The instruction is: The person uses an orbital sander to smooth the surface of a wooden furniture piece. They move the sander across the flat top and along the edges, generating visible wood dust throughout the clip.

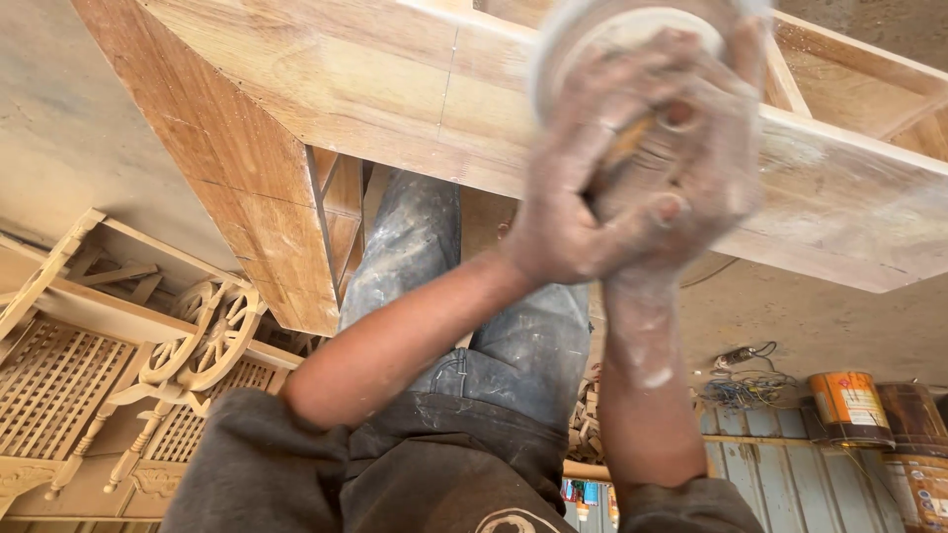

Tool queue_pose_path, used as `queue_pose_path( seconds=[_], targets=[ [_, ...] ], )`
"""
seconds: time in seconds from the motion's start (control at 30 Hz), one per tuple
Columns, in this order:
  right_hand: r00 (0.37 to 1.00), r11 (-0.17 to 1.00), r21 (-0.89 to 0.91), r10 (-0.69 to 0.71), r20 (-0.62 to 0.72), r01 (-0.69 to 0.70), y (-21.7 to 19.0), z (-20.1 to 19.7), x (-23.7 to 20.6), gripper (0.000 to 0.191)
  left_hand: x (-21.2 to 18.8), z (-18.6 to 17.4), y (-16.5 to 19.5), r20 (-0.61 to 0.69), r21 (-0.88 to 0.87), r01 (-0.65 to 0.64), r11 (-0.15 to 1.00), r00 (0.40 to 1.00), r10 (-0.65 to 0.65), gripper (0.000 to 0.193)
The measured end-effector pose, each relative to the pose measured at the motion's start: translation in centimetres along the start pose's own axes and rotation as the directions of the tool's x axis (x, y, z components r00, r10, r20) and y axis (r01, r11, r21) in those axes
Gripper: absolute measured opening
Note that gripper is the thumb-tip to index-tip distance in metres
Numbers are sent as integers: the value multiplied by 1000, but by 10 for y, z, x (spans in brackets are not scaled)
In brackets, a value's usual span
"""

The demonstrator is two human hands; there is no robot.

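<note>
Sander (632,39): round pad, blurred, pressed to wooden frame (395,89) just beyond the fingers. Left hand (583,188) and right hand (701,168) both wrapped tight round its body, fingers closed, dusty.

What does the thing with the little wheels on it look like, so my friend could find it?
Start at the big wooden cabinet and look to its lower left. There stands a carved wooden cart with lattice panels. Only it has two spoked wheels, unlike the round paint cans on the other side.
</note>
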State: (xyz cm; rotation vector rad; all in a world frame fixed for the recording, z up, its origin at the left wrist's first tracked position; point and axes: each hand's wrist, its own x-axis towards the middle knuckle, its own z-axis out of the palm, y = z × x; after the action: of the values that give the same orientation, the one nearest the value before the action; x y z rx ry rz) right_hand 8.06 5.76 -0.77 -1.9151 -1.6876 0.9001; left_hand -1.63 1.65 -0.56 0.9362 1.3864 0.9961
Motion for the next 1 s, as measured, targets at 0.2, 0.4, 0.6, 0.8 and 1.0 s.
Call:
queue_pose_path(
  seconds=[0.2,0.4,0.6,0.8,1.0],
  targets=[
    [987,986,69,156,-31,-153,73,-72,-11,48,25,87,24,102,70,-27,997,995,20,63],
    [969,960,139,248,-12,-244,105,-99,-26,51,57,79,51,460,484,-95,870,873,-161,66],
    [969,954,190,243,-38,-232,60,-46,-29,56,56,19,36,386,440,-113,891,920,-74,68],
    [989,980,165,125,-78,-111,-24,45,-16,60,20,-58,-4,107,-155,26,988,994,-10,62],
    [993,993,96,-73,91,65,-124,157,-24,60,11,-192,-24,-287,-239,-5,971,956,-65,69]
  ],
)
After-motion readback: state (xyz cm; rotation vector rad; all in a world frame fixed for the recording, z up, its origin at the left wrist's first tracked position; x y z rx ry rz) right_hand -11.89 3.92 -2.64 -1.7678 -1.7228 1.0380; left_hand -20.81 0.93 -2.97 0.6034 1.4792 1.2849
